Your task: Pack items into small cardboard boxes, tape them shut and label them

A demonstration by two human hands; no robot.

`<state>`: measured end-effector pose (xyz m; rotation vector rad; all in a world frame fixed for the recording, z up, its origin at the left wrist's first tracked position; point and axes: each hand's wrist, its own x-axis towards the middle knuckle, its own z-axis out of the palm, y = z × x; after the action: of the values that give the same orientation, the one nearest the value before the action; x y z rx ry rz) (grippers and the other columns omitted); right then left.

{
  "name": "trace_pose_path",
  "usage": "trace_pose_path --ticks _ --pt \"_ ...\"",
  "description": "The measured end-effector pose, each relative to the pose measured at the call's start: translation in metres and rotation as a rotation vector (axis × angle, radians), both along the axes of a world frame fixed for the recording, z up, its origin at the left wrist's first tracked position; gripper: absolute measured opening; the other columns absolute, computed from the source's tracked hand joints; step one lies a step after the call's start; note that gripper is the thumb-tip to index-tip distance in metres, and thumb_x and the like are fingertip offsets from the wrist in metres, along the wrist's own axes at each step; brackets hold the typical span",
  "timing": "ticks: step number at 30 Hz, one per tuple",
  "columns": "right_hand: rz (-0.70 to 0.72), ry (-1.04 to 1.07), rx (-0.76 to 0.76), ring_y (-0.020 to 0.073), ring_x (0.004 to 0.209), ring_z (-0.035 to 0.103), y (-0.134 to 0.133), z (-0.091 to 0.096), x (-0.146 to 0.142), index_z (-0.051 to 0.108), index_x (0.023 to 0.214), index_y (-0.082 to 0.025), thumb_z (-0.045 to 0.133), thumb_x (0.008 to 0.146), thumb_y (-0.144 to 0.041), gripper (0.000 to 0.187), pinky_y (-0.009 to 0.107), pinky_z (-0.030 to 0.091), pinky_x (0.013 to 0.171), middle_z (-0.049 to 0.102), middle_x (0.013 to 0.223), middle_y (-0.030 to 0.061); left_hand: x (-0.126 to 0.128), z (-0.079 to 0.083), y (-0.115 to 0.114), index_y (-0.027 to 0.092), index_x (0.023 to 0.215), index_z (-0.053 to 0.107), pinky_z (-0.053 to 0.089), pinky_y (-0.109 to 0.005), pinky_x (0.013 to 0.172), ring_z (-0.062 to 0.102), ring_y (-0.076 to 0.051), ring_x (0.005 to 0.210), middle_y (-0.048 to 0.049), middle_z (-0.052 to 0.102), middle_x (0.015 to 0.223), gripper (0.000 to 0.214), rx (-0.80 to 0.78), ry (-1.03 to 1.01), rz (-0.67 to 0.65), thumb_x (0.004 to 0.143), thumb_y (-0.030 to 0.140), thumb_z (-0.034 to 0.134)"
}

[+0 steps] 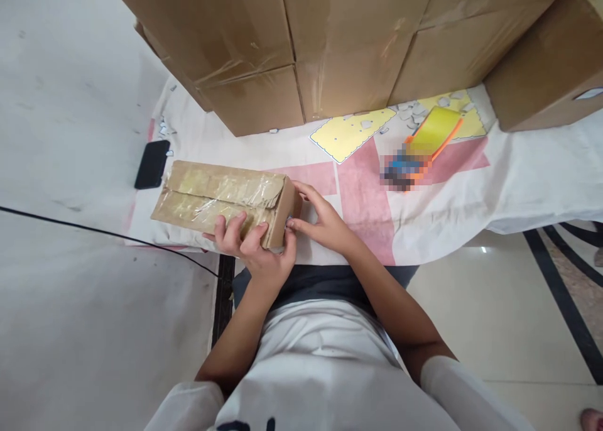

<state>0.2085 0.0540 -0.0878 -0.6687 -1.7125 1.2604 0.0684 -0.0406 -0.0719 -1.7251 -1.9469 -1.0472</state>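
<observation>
Brown box (221, 198), white cloth (438, 211) with pink bands (367, 211), black phone (152, 164), yellow sheet (346, 139), orange-and-yellow tape dispenser (436, 132)

Left hand (259, 249): fingers (232, 230) spread, bent; left forearm (240, 333) toward one o'clock. Right hand (327, 225): thumb (304, 229) extended; right forearm (386, 296) between ten and eleven.

white shirt (325, 362) | short white sleeves (464, 387) | black marking (234, 426) on front | dark bottoms (311, 283)
</observation>
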Motion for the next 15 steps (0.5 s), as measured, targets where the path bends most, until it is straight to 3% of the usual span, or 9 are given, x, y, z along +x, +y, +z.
trace_pose_path --ticks 5,10,15 --pt "0.059 0.046 -0.055 0.0252 0.124 0.058 0.013 -0.005 -0.004 0.054 0.127 -0.024 0.077 0.085 -0.049 0.054 0.041 0.045 0.109 0.061 0.128 0.0085 -0.001 -0.004 0.001 0.028 0.119 0.037 0.006 -0.081 0.117 0.008 -0.043 0.155 -0.0179 0.036 0.143 0.057 0.018 -0.06 -0.029 0.078 0.029 0.076" --pt "0.068 0.03 -0.066 0.0239 0.116 0.06 0.017 -0.006 -0.005 0.054 0.119 -0.025 0.077 0.084 -0.053 0.05 0.038 0.048 0.101 0.062 0.121 0.0064 -0.003 -0.006 0.002 0.027 0.117 0.039 0.012 -0.081 0.116 0.003 -0.043 0.156 -0.0193 0.035 0.146 0.053 -0.044 -0.13 -0.001 0.079 0.031 0.076" --pt "0.069 0.041 -0.067 0.0228 0.113 0.06 0.019 -0.006 -0.005 0.055 0.115 -0.025 0.074 0.086 -0.056 0.047 0.037 0.047 0.099 0.062 0.117 0.005 -0.005 -0.007 0.0 0.028 0.118 0.035 0.017 -0.081 0.116 0.017 -0.041 0.155 -0.0186 0.04 0.141 0.05 0.012 -0.006 0.021 0.086 0.032 0.073"
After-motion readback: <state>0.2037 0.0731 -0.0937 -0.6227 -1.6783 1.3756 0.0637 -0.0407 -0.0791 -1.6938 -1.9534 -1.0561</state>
